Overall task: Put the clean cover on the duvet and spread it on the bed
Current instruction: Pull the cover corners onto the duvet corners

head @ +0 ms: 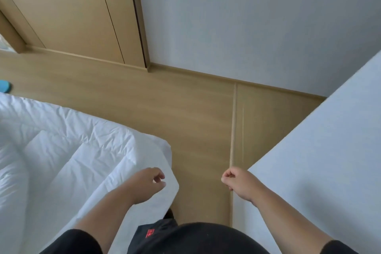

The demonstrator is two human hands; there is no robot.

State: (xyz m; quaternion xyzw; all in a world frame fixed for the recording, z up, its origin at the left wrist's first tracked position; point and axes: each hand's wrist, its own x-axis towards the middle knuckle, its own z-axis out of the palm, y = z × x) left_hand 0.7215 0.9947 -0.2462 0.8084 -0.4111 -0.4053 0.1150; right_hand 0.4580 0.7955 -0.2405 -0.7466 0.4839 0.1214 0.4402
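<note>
While the person stands on the wooden floor between two pale surfaces, the white duvet lies spread on the left, its wrinkled corner reaching right and toward the viewer. Left hand hangs over that corner's near edge, fingers loosely curled with a small gap between thumb and fingertips; whether they pinch a fold of cloth or hold nothing cannot be told. Right hand is held over the bare floor, well apart from the duvet, fingers drawn into a fist with nothing visible inside. A smooth white surface fills the right side; whether it is the bed cannot be told. Duvet's long run extends left and far from the left hand, so the corner lies just under and right of those fingers. By position, the left hand is the nearer one for a grasp of the corner; the right would have to cross leftward to share it.
</note>
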